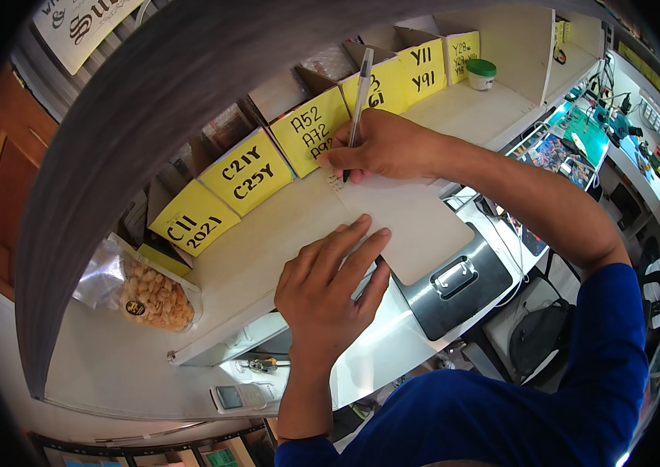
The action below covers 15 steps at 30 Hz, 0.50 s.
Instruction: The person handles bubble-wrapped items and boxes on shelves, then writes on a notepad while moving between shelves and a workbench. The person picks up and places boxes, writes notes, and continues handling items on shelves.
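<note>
One pen [362, 93] gripped in right hand [384, 146] beside yellow-fronted boxes [306, 124]; left hand [328, 286] apart, spread loosely at edge of sheet [423, 226].

I see 1 slim, clear plastic pen [360, 100], nearly upright, dark tip [346, 177] down by small handwriting [335, 183] on 1 flat white paper sheet [415, 226].

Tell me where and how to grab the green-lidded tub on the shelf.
Grip the tub around its round white wall, below the green lid, probably coming from the front right: it stands upright, and a yellow-fronted box close on its left makes that side look tighter.
</note>
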{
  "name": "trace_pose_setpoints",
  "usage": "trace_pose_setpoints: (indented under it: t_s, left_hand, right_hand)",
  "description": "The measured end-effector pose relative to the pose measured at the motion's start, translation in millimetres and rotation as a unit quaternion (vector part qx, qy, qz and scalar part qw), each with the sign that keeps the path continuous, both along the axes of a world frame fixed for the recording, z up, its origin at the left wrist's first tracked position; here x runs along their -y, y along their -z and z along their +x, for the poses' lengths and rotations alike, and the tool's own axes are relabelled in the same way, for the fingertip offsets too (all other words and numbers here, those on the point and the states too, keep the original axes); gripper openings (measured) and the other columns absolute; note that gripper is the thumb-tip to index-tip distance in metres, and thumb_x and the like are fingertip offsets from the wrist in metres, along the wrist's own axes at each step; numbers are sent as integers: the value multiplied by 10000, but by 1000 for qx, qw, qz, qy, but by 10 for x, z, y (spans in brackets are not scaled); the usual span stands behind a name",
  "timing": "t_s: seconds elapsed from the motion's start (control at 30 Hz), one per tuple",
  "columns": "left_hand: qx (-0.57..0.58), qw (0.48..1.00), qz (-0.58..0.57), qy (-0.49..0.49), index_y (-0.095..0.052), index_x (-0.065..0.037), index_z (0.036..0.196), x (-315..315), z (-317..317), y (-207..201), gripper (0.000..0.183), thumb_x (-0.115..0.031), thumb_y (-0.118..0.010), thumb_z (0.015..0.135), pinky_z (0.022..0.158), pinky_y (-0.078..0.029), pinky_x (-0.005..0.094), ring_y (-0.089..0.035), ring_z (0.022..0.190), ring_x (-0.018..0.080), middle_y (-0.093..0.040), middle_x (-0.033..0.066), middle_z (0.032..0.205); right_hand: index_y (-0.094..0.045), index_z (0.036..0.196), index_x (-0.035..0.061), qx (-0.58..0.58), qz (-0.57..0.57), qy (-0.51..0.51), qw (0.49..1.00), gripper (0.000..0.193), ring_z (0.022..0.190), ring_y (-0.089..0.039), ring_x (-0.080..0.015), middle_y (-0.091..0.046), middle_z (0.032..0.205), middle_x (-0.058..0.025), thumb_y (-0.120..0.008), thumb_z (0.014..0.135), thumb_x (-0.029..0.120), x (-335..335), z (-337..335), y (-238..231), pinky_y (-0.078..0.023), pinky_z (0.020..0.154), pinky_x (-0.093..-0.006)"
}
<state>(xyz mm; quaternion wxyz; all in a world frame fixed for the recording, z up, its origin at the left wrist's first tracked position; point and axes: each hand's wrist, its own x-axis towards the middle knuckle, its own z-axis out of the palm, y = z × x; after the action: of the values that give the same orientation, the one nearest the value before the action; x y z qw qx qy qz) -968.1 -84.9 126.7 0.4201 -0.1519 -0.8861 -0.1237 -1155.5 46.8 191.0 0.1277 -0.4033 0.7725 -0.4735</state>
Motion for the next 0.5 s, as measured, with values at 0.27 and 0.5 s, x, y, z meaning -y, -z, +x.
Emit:
trace_pose_setpoints:
  t_s: [0.27,0.5]
  left_hand:
    - [-7,1000,-3,-2,-813,-231,1147,7,6,6,422,-157,-857,734,856,-537,316,-734,1023,190,-791,-12,1214]
    - [-12,999,-27,-17,-806,-271,1169,25,0,15,410,-230,-888,770,809,-541,283,-732,1037,145,-771,-65,1222]
  right_hand:
    - [-756,821,60,-6,-3,-3,1000,390,611,-569,-90,-662,665,-21,-731,989,412,-15,36,-34,-429,610,-283]
    - [-754,830,59,-26,9,-13,1000,383,609,-567,-90,-658,662,-11,-724,992,405,-17,26,-11,-429,611,-286]
